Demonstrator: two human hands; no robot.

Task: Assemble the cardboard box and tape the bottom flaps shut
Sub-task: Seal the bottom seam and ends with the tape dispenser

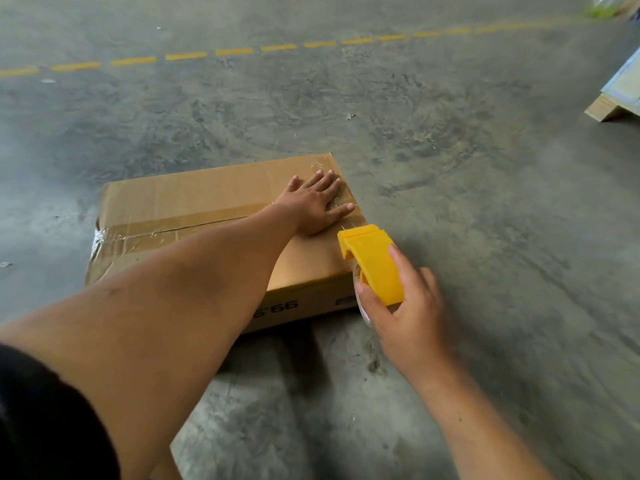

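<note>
A brown cardboard box [194, 199] lies on the concrete floor with its flaps folded down on top. Clear tape runs along the middle seam and wraps over the left end. My left hand [317, 202] lies flat with spread fingers on the right end of the box top, pressing on taped cardboard. My right hand [405, 306] grips a yellow tape dispenser [374, 263] just off the box's right edge, its front end level with the top edge. A roll of clear tape sits inside the dispenser, mostly hidden by my fingers.
Grey concrete floor [485, 202] spreads all around the box. A dashed yellow line [228, 51] crosses the floor far behind. A wooden block with a pale board on it [613, 102] sits at the far right edge.
</note>
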